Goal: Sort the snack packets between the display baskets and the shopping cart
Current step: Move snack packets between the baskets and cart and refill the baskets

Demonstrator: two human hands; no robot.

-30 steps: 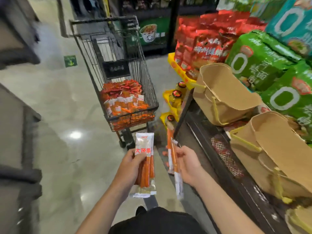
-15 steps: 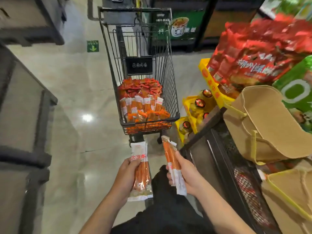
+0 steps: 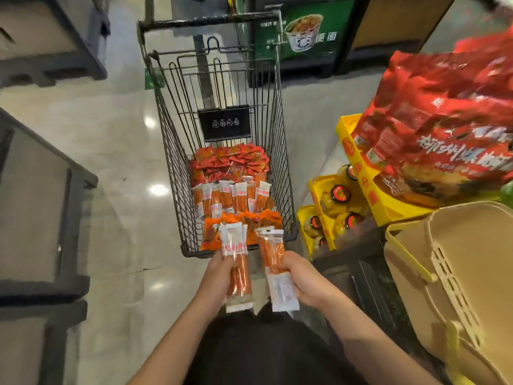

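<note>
My left hand grips a long clear snack packet with orange sticks inside, held upright. A similar packet is gripped by my right hand, its white end pointing down. Both packets are just in front of the near rim of the wire shopping cart. The cart's bottom holds rows of red, white-topped and orange snack packets. A tan display basket with a yellow rim stands on the black rack at my right.
Big red snack bags pile on the display at the upper right. Yellow trays of jars sit beside the cart. Dark shelving lines the left of the shiny floor. A green noodle sign stands behind the cart.
The view has swung left and closer to the cart. Both hands, still holding their packets, have come up to the cart's near rim. The baskets have slid toward the right edge.
</note>
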